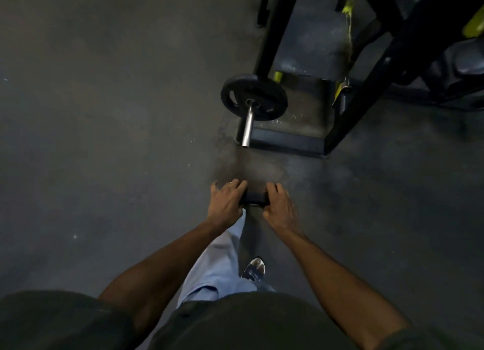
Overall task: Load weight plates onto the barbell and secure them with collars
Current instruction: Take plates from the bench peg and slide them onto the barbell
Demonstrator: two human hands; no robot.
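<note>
A black weight plate (254,97) sits on the chrome sleeve of the barbell (248,125), whose bare end points toward me. Below it, my left hand (227,202) and my right hand (279,205) grip the two sides of a small black object (255,198), seen edge-on between them. It looks like a small weight plate, but most of it is hidden by my fingers. The held object is well short of the sleeve's end and lower in the frame.
A black rack frame (275,29) with yellow-green parts (347,11) stands behind the barbell on a grey platform (288,137). More dark machine frames fill the upper right. Dark rubber floor spreads left. My leg and shoe (254,268) are below my hands.
</note>
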